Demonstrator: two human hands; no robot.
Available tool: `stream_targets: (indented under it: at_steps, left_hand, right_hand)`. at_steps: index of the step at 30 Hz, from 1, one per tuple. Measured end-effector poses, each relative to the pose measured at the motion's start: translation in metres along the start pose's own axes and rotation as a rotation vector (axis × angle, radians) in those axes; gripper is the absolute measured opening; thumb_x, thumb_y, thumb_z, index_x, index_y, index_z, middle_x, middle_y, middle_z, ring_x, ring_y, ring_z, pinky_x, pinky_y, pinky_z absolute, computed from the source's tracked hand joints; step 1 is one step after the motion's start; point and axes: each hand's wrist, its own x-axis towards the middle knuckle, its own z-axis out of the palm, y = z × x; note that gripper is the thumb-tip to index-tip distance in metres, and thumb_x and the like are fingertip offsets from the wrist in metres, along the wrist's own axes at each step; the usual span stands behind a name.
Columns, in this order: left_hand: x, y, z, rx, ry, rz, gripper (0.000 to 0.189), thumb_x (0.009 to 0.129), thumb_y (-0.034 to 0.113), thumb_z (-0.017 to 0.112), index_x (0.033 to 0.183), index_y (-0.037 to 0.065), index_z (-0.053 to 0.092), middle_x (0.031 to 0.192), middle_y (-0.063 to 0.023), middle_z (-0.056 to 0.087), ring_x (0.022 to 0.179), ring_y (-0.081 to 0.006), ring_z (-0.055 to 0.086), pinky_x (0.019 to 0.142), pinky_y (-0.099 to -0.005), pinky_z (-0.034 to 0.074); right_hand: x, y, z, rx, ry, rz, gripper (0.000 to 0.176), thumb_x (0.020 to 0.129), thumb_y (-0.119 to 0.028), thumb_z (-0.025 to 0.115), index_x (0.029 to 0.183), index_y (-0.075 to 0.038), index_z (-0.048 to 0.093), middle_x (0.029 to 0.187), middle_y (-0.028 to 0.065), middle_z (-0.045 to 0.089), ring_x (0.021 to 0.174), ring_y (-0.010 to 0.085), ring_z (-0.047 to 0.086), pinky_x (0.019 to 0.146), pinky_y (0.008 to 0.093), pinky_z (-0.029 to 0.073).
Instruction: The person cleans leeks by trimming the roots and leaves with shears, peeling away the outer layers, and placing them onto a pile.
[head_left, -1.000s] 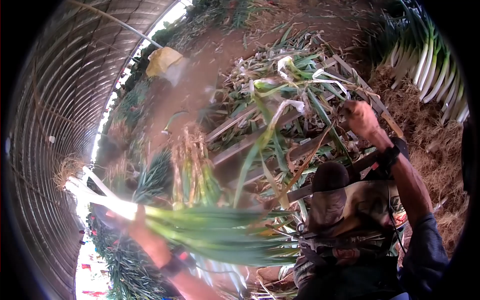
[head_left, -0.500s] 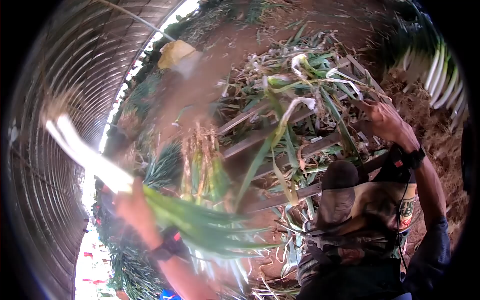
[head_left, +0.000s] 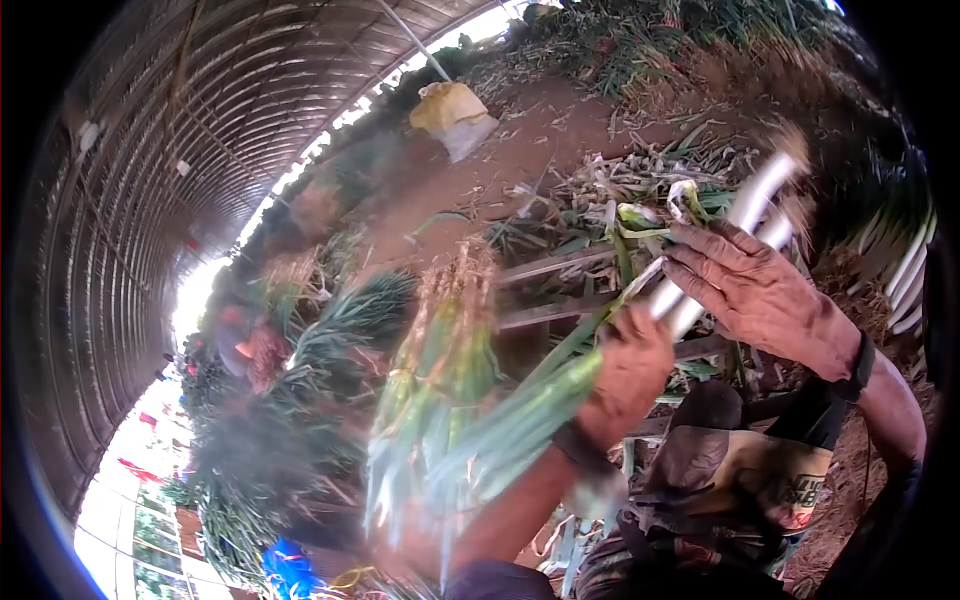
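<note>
White-stemmed onions clamped midway in L hand; R hand lies across 'em, grip unclear.

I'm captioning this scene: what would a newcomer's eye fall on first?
Probably the long leafy stalks in the left hand, their blurred white ends slanting up past the right hand. Next, the ribbed roof arching down the picture's left side, and the yellow bundle on the ground near the top.

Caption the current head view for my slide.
Left hand and right hand on long white-stemmed green onions, an arched, ribbed roof beyond.
</note>
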Motion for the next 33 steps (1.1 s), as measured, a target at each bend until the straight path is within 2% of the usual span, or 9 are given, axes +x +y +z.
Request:
stream_targets:
  at_steps: [3, 5, 6, 7, 9, 13, 16, 22, 33]
  left_hand:
    - [-0.006, 0.041, 0.021, -0.135, 0.113, 0.079, 0.025, 0.079, 0.011, 0.064, 0.099, -0.003, 0.062, 0.115, -0.0259, 0.052, 0.105, -0.0372, 0.055, 0.086, -0.0476, 0.054]
    - [-0.007, 0.055, 0.03, -0.173, 0.162, 0.093, 0.028, 0.077, 0.013, 0.064, 0.1, -0.003, 0.063, 0.123, -0.0288, 0.051, 0.113, -0.0406, 0.054, 0.098, -0.053, 0.05]
    - [-0.006, 0.058, 0.033, -0.227, 0.207, 0.096, 0.029, 0.077, 0.014, 0.064, 0.101, -0.003, 0.063, 0.127, -0.0292, 0.05, 0.118, -0.0414, 0.052, 0.102, -0.0549, 0.046]
    - [-0.007, 0.061, 0.036, -0.279, 0.251, 0.099, 0.031, 0.077, 0.015, 0.064, 0.102, -0.003, 0.063, 0.132, -0.0295, 0.049, 0.122, -0.0422, 0.05, 0.106, -0.0568, 0.042]
    - [-0.013, 0.061, 0.029, -0.342, 0.235, 0.1, 0.035, 0.081, 0.017, 0.065, 0.109, -0.003, 0.063, 0.144, -0.0271, 0.044, 0.133, -0.0405, 0.046, 0.116, -0.0612, 0.032]
    - [-0.039, 0.057, 0.012, -0.623, 0.261, 0.074, 0.045, 0.086, 0.017, 0.062, 0.127, 0.0, 0.059, 0.15, -0.0224, 0.042, 0.141, -0.0373, 0.04, 0.119, -0.0553, 0.031]
    - [-0.078, 0.047, 0.017, -0.831, 0.238, -0.044, 0.046, 0.085, 0.019, 0.071, 0.127, 0.004, 0.06, 0.147, -0.0184, 0.045, 0.136, -0.0356, 0.046, 0.113, -0.0536, 0.038]
    - [-0.133, 0.016, 0.047, -0.834, 0.335, -0.578, 0.03, 0.082, 0.006, 0.075, 0.111, 0.004, 0.068, 0.108, -0.0137, 0.069, 0.101, -0.0344, 0.065, 0.089, -0.0416, 0.053]
    - [-0.087, 0.014, 0.079, -0.983, -0.154, -0.079, 0.024, 0.099, 0.026, 0.06, 0.102, 0.004, 0.07, 0.101, -0.0139, 0.07, 0.099, -0.0337, 0.064, 0.09, -0.0455, 0.05]
  right_hand:
    - [-0.024, 0.0, 0.036, 0.305, -0.459, 0.038, 0.056, 0.097, -0.025, 0.056, 0.148, -0.007, 0.043, 0.155, 0.0098, 0.042, 0.143, 0.024, 0.037, 0.123, 0.0415, 0.025]
    - [-0.039, -0.017, 0.072, 1.539, -0.132, 0.052, 0.054, 0.095, -0.02, 0.059, 0.145, -0.005, 0.044, 0.142, 0.0147, 0.052, 0.129, 0.0255, 0.051, 0.111, 0.0412, 0.041]
    - [-0.046, -0.006, 0.072, 1.409, -0.084, 0.057, 0.047, 0.094, -0.018, 0.06, 0.137, -0.004, 0.048, 0.137, 0.0162, 0.054, 0.122, 0.0261, 0.053, 0.104, 0.0412, 0.045]
    - [-0.057, -0.002, 0.068, 0.449, -0.228, 0.031, 0.04, 0.093, -0.015, 0.061, 0.129, -0.003, 0.051, 0.132, 0.0177, 0.057, 0.116, 0.0267, 0.056, 0.098, 0.0413, 0.048]
    - [-0.066, -0.003, 0.064, -0.102, -0.241, -0.078, 0.027, 0.09, -0.01, 0.064, 0.114, 0.0, 0.058, 0.121, 0.0206, 0.061, 0.102, 0.0279, 0.061, 0.084, 0.0414, 0.055]
    - [-0.092, -0.012, 0.078, 0.289, -0.116, 0.138, 0.037, 0.069, -0.004, 0.068, 0.104, 0.0, 0.058, 0.11, 0.0191, 0.063, 0.088, 0.0268, 0.062, 0.072, 0.0396, 0.053]
    - [-0.105, -0.02, 0.06, 0.36, -0.033, 0.126, 0.034, 0.069, -0.01, 0.067, 0.101, -0.003, 0.059, 0.092, 0.0112, 0.063, 0.082, 0.0261, 0.062, 0.068, 0.0387, 0.051]
    - [-0.127, -0.046, 0.062, 0.198, 0.041, 0.129, 0.025, 0.075, -0.018, 0.063, 0.096, -0.005, 0.058, 0.083, 0.0075, 0.055, 0.077, 0.0227, 0.06, 0.064, 0.0355, 0.048]
    - [-0.13, -0.06, 0.067, 0.234, 0.061, 0.159, 0.021, 0.074, -0.019, 0.062, 0.091, -0.007, 0.062, 0.083, 0.0059, 0.054, 0.082, 0.0237, 0.059, 0.072, 0.0352, 0.048]
